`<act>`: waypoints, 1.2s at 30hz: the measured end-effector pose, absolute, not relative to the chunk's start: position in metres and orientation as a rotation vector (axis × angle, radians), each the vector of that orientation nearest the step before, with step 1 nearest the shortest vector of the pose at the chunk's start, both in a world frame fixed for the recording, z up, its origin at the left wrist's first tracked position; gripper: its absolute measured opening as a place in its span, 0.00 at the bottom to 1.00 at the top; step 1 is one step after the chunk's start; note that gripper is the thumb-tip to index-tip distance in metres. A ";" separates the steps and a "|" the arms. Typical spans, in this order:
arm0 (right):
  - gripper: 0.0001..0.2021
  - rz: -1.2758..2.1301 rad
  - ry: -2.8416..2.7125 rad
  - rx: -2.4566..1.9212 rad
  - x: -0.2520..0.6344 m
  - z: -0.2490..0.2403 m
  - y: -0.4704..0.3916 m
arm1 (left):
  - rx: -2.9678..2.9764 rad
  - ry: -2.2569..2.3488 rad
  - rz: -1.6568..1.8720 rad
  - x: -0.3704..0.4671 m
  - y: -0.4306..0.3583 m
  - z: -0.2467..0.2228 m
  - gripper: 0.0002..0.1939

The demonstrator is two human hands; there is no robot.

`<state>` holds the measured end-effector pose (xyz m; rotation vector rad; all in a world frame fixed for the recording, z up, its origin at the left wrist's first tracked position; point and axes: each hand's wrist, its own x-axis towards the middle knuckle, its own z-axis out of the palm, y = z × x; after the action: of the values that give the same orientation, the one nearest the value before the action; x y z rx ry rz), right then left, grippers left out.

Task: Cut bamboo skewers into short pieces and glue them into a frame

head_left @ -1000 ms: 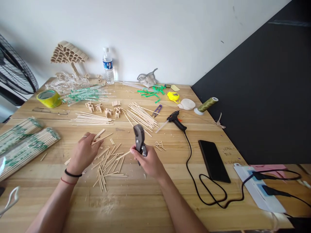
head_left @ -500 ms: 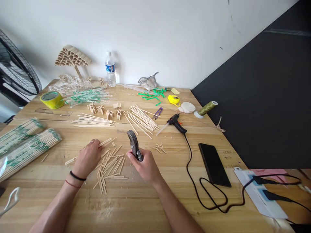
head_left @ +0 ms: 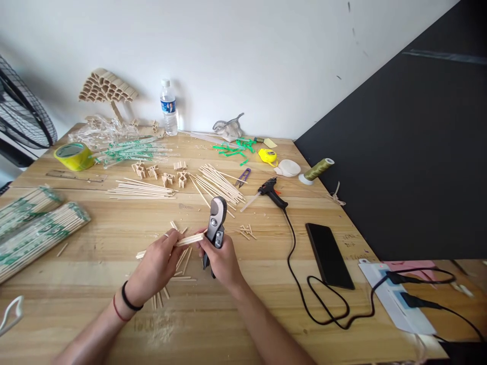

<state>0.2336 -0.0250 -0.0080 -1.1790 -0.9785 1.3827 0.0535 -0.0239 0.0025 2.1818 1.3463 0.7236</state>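
My left hand [head_left: 158,261] is closed around a small bundle of thin wooden sticks [head_left: 190,240], whose ends point right. In my right hand [head_left: 222,263] is a dark-handled hand cutter [head_left: 216,218], held upright with its head above the fist. The right fingertips meet the right ends of the bundle. Beneath the left hand lies a loose pile of short cut sticks [head_left: 186,261], partly hidden by it. Farther back rest long sticks [head_left: 140,190] and another spread of long sticks [head_left: 218,182], beside several small stick-built blocks [head_left: 167,179].
On the right are a black glue gun [head_left: 272,192] with its cord, a phone [head_left: 329,256] and a power strip [head_left: 395,294]. Wrapped stick packs [head_left: 45,235] and yellow tape [head_left: 74,156] lie left. A bottle [head_left: 168,109] and a stick-built tree model [head_left: 106,88] stand at the back.
My left hand has lifted the stick bundle off the table and moved right, up to my right hand. The cutter has turned more upright, its side now showing. The view has shifted slightly.
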 end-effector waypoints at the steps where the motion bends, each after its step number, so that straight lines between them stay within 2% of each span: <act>1: 0.20 1.359 -0.964 -1.190 0.236 -0.009 -0.024 | 2.148 1.334 0.749 0.052 -0.022 0.005 0.08; 4: 0.18 1.273 -0.911 -1.203 0.250 -0.010 -0.018 | 2.002 1.347 0.819 0.043 -0.015 0.012 0.08; 14: 0.15 0.970 -0.798 -1.160 0.289 -0.003 -0.006 | 1.969 1.199 0.715 0.035 -0.010 0.024 0.11; 29: 0.15 1.033 -0.785 -1.148 0.292 -0.003 -0.006 | 1.954 1.262 0.664 0.032 -0.006 0.024 0.14; 36: 0.12 0.941 -0.796 -1.141 0.292 -0.003 -0.006 | 1.966 1.223 0.622 0.030 -0.009 0.018 0.15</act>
<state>0.2920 -0.0060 -0.0031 -1.1415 -0.7959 0.9407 0.0304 -0.0086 0.0183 1.9657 1.2234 0.6220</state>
